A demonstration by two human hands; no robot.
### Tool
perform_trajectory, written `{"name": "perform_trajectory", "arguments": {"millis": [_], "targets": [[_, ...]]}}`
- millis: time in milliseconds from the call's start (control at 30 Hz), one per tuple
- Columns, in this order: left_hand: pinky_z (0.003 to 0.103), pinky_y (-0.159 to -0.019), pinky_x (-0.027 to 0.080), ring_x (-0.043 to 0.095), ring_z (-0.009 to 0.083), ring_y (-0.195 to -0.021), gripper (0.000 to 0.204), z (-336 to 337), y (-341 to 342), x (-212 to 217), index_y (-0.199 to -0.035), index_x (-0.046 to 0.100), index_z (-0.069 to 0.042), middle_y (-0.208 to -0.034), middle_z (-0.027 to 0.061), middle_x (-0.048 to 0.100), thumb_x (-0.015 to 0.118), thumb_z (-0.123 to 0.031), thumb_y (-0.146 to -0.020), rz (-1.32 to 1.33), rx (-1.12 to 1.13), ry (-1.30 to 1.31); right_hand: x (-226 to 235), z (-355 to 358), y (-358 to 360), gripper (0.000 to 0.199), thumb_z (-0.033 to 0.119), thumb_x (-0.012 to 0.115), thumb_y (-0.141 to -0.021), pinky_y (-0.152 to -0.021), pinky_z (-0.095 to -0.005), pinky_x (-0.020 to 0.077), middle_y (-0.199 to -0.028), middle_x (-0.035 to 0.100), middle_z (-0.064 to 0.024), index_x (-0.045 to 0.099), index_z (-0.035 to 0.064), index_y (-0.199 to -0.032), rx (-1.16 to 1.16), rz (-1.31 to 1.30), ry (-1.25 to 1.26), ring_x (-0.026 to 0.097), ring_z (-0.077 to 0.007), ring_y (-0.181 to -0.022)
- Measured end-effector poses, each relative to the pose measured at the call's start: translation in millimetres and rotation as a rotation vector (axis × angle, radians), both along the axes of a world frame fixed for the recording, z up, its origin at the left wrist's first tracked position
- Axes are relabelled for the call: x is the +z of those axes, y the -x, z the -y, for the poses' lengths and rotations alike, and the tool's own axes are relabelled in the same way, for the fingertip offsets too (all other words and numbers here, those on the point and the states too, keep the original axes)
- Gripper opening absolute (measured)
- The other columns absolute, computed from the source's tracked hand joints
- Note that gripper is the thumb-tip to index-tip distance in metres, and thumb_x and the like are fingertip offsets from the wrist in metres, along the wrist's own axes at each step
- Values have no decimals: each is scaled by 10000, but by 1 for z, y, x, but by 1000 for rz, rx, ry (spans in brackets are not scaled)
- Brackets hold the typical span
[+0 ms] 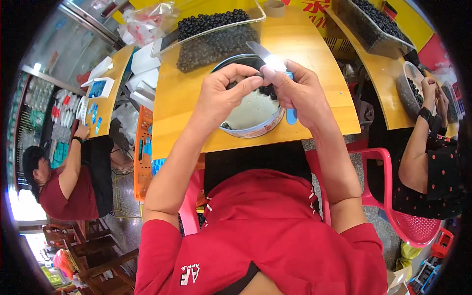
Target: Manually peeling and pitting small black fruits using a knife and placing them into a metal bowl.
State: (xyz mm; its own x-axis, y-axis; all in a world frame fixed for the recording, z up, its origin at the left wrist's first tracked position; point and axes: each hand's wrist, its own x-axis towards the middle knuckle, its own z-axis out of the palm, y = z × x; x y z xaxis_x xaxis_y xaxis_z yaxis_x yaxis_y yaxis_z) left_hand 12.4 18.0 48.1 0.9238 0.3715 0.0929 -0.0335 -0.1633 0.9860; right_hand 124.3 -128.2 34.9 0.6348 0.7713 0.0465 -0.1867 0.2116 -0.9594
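Note:
Over a white round basin [253, 131] with a patterned rim, my two hands meet at the fingertips. My left hand [223, 93] is closed, pinching a small dark round piece between thumb and forefinger. A knife [265, 55] with a blue handle is gripped in my right hand [301, 91]. Its bright blade points up and away to the left, while the right thumb presses at the piece. More dark round pieces [268, 91] lie in the basin, partly hidden by my hands. Their exact kind is hard to tell.
Beyond the basin, a clear bin [216, 46] full of dark round pieces stands on the wooden table [314, 54]. An orange crate [143, 152] is at its left. Right, another person works at a basin [410, 88]; left, a person reaches to a table [110, 101].

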Motion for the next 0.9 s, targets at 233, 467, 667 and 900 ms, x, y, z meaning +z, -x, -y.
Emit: {"name": "perform_trajectory", "arguments": {"millis": [233, 467, 667, 900], "targets": [[160, -483, 265, 389, -8, -557, 185, 12, 3, -12, -1048, 654, -38, -710, -79, 555, 679, -126, -887, 225, 22, 1, 2, 0, 5, 214, 176, 665, -908, -417, -169, 242, -608, 438, 87, 630, 20, -1051, 95, -218, -99, 330, 9, -476], [167, -502, 287, 387, -6, -580, 216, 19, 10, -19, -1096, 648, -31, -735, -66, 566, 666, -121, -900, 238, -5, 213, 9, 1, 13, 214, 167, 662, -910, -423, -174, 237, -613, 451, 81, 635, 9, -1053, 65, -157, -119, 335, 6, -477], [160, -453, 237, 353, -14, -532, 256, 22, 10, -24, -1148, 626, -15, -799, -37, 625, 639, -119, -915, 292, -40, 413, 8, 2, 17, 217, 162, 663, -909, -429, -176, 233, -631, 481, 77, 641, 8, -1060, 4, 20, -65, 339, 8, -483], [177, -439, 251, 364, 5, -512, 243, 21, 11, -28, -1142, 627, -23, -770, -30, 609, 625, -132, -924, 364, -117, 606, 8, 3, 18, 210, 159, 587, -957, -432, -173, 243, -699, 568, 40, 636, 5, -1090, 49, -11, -119, 347, 4, -491]]}}
